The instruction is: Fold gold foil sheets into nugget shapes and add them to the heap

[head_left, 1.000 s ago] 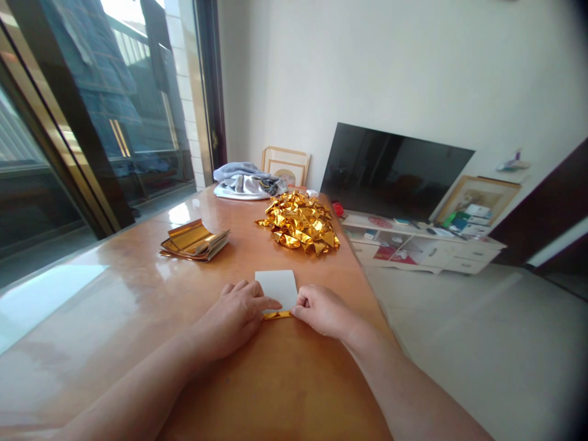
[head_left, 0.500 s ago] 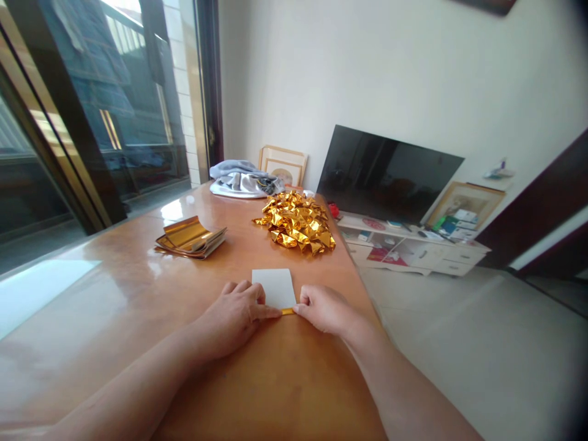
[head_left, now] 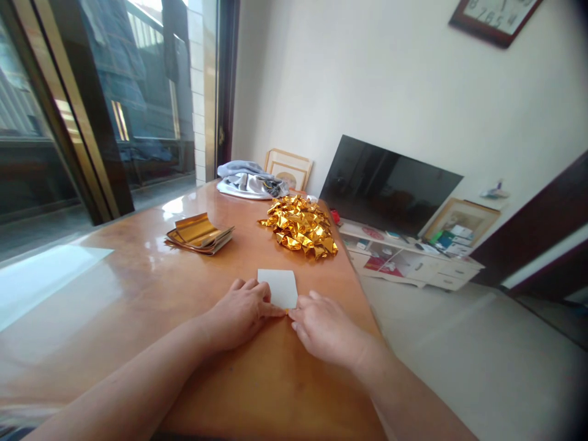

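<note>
- Left of centre, on the bench: gold foil stack.
- Centre: left hand, forefinger stretched along the pale sheet; pinch unclear.
- Sheet's near edge, gold showing: apparently being creased; next calls for even pressure.
- Right hand: half-curled, fingertips at that edge; pinch unclear.

Reaching low across the tabletop, angling left hand and right hand inward, pointing fingers nearly tip to tip, with knuckles bent.
</note>
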### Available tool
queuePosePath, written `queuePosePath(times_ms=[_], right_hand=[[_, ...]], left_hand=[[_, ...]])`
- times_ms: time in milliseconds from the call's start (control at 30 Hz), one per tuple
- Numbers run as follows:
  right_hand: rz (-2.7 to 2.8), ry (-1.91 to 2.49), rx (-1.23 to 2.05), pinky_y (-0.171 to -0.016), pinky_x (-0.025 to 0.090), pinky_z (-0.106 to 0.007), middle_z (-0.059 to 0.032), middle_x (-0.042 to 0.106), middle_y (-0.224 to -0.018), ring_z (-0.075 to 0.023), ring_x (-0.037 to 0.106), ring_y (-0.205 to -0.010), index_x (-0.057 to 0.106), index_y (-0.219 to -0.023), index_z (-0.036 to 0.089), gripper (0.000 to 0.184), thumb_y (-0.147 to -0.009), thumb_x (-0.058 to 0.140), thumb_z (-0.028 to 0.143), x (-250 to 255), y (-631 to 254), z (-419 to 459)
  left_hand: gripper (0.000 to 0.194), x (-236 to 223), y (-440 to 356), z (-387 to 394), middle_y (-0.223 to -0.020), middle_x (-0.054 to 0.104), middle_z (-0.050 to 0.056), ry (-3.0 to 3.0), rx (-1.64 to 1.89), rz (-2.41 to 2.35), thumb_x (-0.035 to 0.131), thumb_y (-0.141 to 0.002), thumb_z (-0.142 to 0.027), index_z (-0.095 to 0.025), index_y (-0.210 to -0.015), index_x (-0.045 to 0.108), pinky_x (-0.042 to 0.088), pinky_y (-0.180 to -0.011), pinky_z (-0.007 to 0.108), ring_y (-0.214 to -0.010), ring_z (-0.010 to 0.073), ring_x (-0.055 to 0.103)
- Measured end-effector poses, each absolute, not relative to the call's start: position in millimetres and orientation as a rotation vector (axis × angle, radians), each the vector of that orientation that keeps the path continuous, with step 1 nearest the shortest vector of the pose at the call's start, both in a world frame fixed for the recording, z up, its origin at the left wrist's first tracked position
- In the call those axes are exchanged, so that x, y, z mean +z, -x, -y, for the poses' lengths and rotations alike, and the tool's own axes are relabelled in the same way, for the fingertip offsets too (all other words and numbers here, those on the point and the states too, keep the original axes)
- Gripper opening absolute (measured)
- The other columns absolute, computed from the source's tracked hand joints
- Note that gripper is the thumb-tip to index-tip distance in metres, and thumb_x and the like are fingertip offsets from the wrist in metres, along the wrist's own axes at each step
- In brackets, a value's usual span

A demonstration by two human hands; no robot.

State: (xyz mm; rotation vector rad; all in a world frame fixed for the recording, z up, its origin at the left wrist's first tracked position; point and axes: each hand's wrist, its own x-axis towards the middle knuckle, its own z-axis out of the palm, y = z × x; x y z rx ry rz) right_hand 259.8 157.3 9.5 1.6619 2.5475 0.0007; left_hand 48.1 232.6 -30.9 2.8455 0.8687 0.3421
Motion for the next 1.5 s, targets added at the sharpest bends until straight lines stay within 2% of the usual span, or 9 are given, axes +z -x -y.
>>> queuePosePath(times_ms=[267,400,567,667,900,1067,1200,1500], right_hand=[[-2.459,-1.594,0.159,-0.09,0.041,-0.04,-0.0129,0.067,-0.105,-0.0286,0.056,-0.102,0.074,-0.109,0.019,0.035,-0.101,0.041,0.028,14,-269,-150],[-2.401,-1.73,0.136,-0.089,0.041,-0.038,-0.011,0.066,-0.1,-0.0279,0.056,-0.103,0.075,-0.1,0.019,0.03,-0.099,0.047,0.03,19,-271,-147],[-2.513,-1.834,0.108,-0.087,0.042,-0.033,-0.0079,0.066,-0.104,-0.0226,0.056,-0.101,0.069,-0.104,0.02,0.028,-0.102,0.041,0.023,11,-257,-149],[-2.528,-1.822,0.076,-0.083,0.044,-0.033,-0.0073,0.068,-0.101,-0.0226,0.057,-0.097,0.068,-0.102,0.019,0.029,-0.102,0.039,0.02,-6,-248,-149],[-2.437,-1.863,0.143,-0.084,0.046,-0.035,-0.0125,0.068,-0.107,-0.0253,0.059,-0.098,0.067,-0.114,0.015,0.032,-0.098,0.039,0.012,-23,-237,-141],[-2.387,-1.806,0.169,-0.086,0.048,-0.036,-0.0155,0.068,-0.114,-0.0263,0.059,-0.102,0.062,-0.131,0.013,0.041,-0.097,0.039,0.01,-20,-233,-139],[-2.375,-1.74,0.194,-0.086,0.049,-0.037,-0.0169,0.067,-0.117,-0.0272,0.061,-0.101,0.053,-0.144,0.015,0.05,-0.095,0.041,0.011,-18,-231,-138],[-2.296,-1.663,0.199,-0.077,0.049,-0.035,-0.0162,0.07,-0.109,-0.0276,0.067,-0.093,0.052,-0.143,0.022,0.051,-0.093,0.044,0.014,-4,-222,-141]], left_hand=[[0.031,-39,-48,-235,-0.098,0.059,0.005,-2.842,0.405,-0.853,0.048,-0.101,-0.038,-0.053,-0.118,0.07,0.032,-0.081,0.039,-0.096,0.0248,0.053],[0.03,-39,-48,-236,-0.098,0.06,0.005,-2.834,0.416,-0.838,0.049,-0.1,-0.038,-0.051,-0.117,0.071,0.032,-0.081,0.039,-0.095,0.025,0.053],[0.031,-40,-48,-236,-0.096,0.06,0.006,-2.835,0.43,-0.842,0.051,-0.099,-0.035,-0.05,-0.117,0.072,0.032,-0.082,0.04,-0.096,0.0248,0.054],[0.033,-40,-49,-236,-0.099,0.059,0.005,-2.837,0.42,-0.853,0.052,-0.098,-0.033,-0.052,-0.119,0.07,0.033,-0.083,0.04,-0.096,0.0246,0.054],[0.033,-36,-47,-236,-0.102,0.061,0.006,-2.743,0.412,-0.873,0.053,-0.096,-0.031,-0.05,-0.115,0.073,0.035,-0.083,0.04,-0.099,0.0263,0.055],[0.04,-35,-42,-243,-0.103,0.063,0.006,-2.663,0.412,-0.903,0.055,-0.088,-0.018,-0.046,-0.106,0.077,0.035,-0.086,0.041,-0.106,0.0284,0.053],[0.032,-33,-38,-247,-0.106,0.064,0.005,-2.606,0.395,-0.921,0.056,-0.088,-0.025,-0.044,-0.102,0.078,0.035,-0.088,0.042,-0.107,0.0292,0.052],[0.031,-29,-35,-250,-0.109,0.066,0.003,-2.528,0.35,-0.956,0.056,-0.086,-0.027,-0.045,-0.097,0.079,0.034,-0.089,0.044,-0.107,0.0288,0.051]])
